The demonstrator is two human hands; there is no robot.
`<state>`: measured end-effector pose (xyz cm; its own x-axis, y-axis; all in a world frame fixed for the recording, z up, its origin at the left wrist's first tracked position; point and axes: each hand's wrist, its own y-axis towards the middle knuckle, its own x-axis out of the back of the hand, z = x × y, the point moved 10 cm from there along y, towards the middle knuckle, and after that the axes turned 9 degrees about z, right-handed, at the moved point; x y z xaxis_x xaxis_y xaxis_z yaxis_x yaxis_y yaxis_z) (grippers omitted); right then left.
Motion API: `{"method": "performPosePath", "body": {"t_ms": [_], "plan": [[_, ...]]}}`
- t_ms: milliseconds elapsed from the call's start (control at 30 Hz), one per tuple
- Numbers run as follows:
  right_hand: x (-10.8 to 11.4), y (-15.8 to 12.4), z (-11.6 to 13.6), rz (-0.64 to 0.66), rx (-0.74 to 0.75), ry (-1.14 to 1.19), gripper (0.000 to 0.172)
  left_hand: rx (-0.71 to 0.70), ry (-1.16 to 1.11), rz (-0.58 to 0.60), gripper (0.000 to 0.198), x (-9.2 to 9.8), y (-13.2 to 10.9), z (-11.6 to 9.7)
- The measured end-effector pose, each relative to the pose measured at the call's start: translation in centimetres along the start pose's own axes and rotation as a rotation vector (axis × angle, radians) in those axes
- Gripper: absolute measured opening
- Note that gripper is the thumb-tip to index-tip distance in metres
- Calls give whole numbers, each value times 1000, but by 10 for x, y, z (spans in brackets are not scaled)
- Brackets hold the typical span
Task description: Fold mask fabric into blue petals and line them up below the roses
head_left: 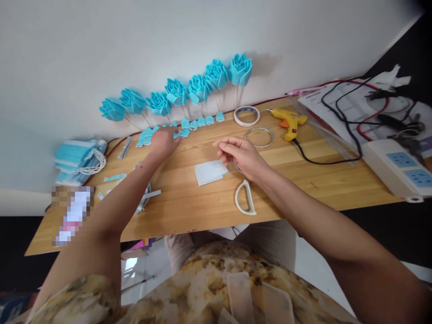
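Note:
Along the back of the table, my left hand (164, 141) reaches into a row of small blue petal pieces (201, 121). Its fingers close at one of these pieces, partly hidden by the hand. My right hand (241, 155) hovers over the middle of the table, thumb and fingers curled together, with nothing visible in them. Just below its fingertips lies a white folded sheet (209, 172). White-handled scissors (245, 199) rest under the right wrist, their blades mostly covered. Several blue fabric roses (176, 92) on thin sticks lean against the wall behind the pieces.
A yellow glue gun (289, 120) and tape rolls (246, 116) lie at the back right. Its black cord runs toward a power strip (394, 164). Stacked blue masks (79, 159) are at the left, with cut strips (114, 177) near my left forearm.

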<state>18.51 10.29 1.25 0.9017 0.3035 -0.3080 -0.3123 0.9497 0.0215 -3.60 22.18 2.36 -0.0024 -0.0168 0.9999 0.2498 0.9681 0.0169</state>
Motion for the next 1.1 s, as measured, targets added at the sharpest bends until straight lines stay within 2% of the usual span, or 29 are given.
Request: {"method": "performPosePath", "body": {"t_ms": [167, 333, 467, 600, 700, 800, 967, 1100], "plan": [[1, 0, -1, -4, 1, 4, 13, -52, 37, 25, 37, -8, -1, 6], [-1, 0, -2, 7, -8, -7, 14, -81, 38, 14, 34, -2, -9, 16], [-2, -1, -4, 4, -26, -15, 14, -86, -4, -69, 31, 7, -11, 21], [-2, -2, -4, -11, -44, -12, 11, -145, -63, -135, 26, 9, -9, 8], [-2, -2, -4, -15, -53, -13, 9, -197, -66, -108, 27, 3, -5, -11], [-3, -2, -3, -16, -47, -6, 8, -183, -34, -84, 28, -2, 0, -24], [-3, -1, -4, -8, -48, 5, 8, -148, 77, -11, 29, -12, 4, -31], [-4, -1, -4, -1, -44, 6, 10, -228, 155, -19, 28, -15, 2, -34]]}}
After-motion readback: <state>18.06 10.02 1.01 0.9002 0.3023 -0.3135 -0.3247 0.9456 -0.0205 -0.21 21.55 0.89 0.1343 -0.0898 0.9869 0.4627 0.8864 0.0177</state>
